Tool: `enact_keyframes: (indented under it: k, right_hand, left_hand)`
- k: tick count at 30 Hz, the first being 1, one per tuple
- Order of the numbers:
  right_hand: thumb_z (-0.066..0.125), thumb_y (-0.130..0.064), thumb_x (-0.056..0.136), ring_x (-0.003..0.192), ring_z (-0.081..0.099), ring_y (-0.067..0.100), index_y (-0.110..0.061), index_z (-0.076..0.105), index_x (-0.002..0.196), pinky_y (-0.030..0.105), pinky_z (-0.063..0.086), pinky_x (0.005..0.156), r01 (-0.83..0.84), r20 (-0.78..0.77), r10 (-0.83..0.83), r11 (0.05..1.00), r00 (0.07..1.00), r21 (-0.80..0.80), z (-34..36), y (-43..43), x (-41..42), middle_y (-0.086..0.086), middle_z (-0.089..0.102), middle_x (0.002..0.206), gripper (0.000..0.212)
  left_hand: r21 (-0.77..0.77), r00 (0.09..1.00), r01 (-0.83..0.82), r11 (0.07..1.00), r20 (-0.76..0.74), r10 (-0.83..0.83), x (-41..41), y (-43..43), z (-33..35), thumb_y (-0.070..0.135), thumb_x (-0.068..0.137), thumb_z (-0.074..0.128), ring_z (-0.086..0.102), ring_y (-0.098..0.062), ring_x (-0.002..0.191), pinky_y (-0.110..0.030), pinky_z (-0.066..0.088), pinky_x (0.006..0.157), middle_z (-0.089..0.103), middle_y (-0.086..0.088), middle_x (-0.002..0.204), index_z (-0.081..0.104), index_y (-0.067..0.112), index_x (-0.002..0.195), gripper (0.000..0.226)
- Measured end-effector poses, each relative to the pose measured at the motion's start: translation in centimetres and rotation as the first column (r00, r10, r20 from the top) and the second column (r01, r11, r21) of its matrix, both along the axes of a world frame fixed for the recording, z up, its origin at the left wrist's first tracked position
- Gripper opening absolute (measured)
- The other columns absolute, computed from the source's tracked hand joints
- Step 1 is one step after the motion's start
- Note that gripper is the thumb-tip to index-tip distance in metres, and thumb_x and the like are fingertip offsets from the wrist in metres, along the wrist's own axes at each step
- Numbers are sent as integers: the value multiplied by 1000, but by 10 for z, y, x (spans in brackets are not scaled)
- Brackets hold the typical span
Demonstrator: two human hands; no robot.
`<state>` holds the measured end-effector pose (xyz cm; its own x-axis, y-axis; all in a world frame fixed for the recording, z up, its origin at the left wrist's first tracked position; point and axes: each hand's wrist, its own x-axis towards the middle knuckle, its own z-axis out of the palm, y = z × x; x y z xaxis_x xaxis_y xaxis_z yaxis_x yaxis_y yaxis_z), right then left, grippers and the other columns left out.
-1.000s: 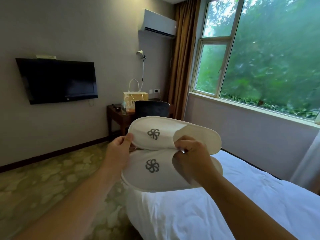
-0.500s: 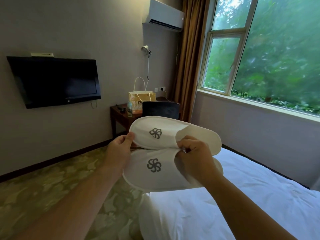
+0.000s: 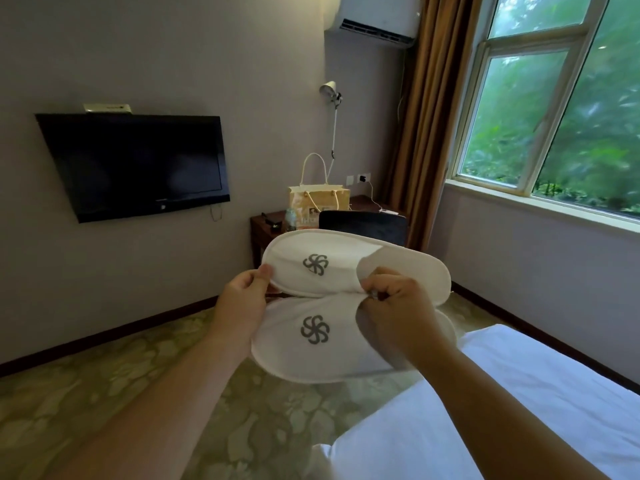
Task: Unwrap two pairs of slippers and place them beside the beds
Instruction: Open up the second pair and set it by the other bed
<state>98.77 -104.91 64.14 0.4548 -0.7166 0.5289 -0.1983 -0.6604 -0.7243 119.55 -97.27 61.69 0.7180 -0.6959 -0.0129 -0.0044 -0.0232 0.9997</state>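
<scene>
On my feed the two white slippers are held up in the air between both hands, soles away from me, each with a grey pinwheel emblem on its band; the upper slipper (image 3: 349, 261) lies just above the lower slipper (image 3: 311, 341), their long edges touching, toes toward the left hand and heels past the right. The left hand (image 3: 242, 299) pinches the toe edge of the upper slipper between thumb and curled fingers; the lower slipper's toe sits just behind that hand's palm. The right hand (image 3: 398, 310) is curled tight, its fingertips clamped on the near edge of the upper slipper at the mouth of the band, right where the two slippers meet; its back covers the mouth of the lower one, and I cannot tell whether it grips that one too.

Below the right forearm runs the white bed (image 3: 519, 403); below the left forearm, the green patterned carpet (image 3: 104, 393). Beyond the hands stands a dark wooden desk (image 3: 259, 230) carrying a paper gift bag (image 3: 318, 202), with a black chair (image 3: 363, 225) just behind the upper slipper. Far beyond the left hand a flat television (image 3: 138, 161) hangs on the wall; above the hands are a wall lamp (image 3: 330, 91) and an air conditioner (image 3: 374, 15); beyond the right hand are a brown curtain (image 3: 426, 116) and a window (image 3: 554, 109).
</scene>
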Motion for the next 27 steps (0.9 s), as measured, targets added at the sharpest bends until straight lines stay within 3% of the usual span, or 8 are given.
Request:
enact_keyframes:
  k: [8,13,16,19,21,24,27]
  right_hand:
    - [68,4,78,64,53,-2,-20,75,73,9,41,60,-9,-17,9,1000,1000,9,-10,-88,92,-12,60,70,25]
    - [64,6,76,60,54,-2,-35,66,62,8,40,58,77,4,-77,997,997,17,-17,-135,146,-12,60,68,43]
    - [65,6,75,60,52,4,-21,68,61,11,40,58,142,-8,-142,989,990,30,-17,-162,177,-5,61,67,30]
    - [63,8,75,60,53,12,-14,68,62,23,44,59,192,12,-193,980,981,42,-13,-183,203,2,62,69,25]
    - [64,7,75,61,53,7,-19,69,63,21,46,61,222,16,-222,975,975,30,-12,-196,215,-4,62,68,29]
    - [64,5,74,62,54,-2,-36,64,61,9,41,59,274,32,-274,962,961,16,-11,-216,220,-20,61,64,43]
    - [61,-7,70,60,53,-6,-40,60,57,3,37,58,323,54,-323,946,945,12,-9,-238,217,-27,59,63,36]
  left_hand:
    - [7,1000,1,1000,-4,-1,95,-86,-11,58,93,54,74,-26,82,-51,60,74,77,2,84,73,38,74,33]
    - [0,997,69,998,-39,-69,157,-152,-19,56,92,57,75,-25,80,-53,61,74,78,0,88,73,29,89,32]
    - [17,992,119,993,-41,-118,189,-189,-19,55,93,57,74,-27,83,-54,60,76,77,1,84,74,33,80,31]
    - [8,983,177,984,-58,-176,216,-222,-13,53,93,58,73,-28,86,-56,59,80,78,-1,88,76,29,83,32]
    - [-2,974,221,975,-47,-221,229,-242,-8,53,93,58,73,-27,87,-55,59,81,78,1,88,76,26,86,33]
    - [-5,955,295,955,-34,-295,237,-274,-4,51,95,57,73,-27,88,-54,58,83,78,-1,92,75,23,92,34]
    - [-8,930,368,930,-17,-368,232,-311,-4,51,96,55,75,-24,83,-48,60,77,78,-2,91,75,21,94,36]
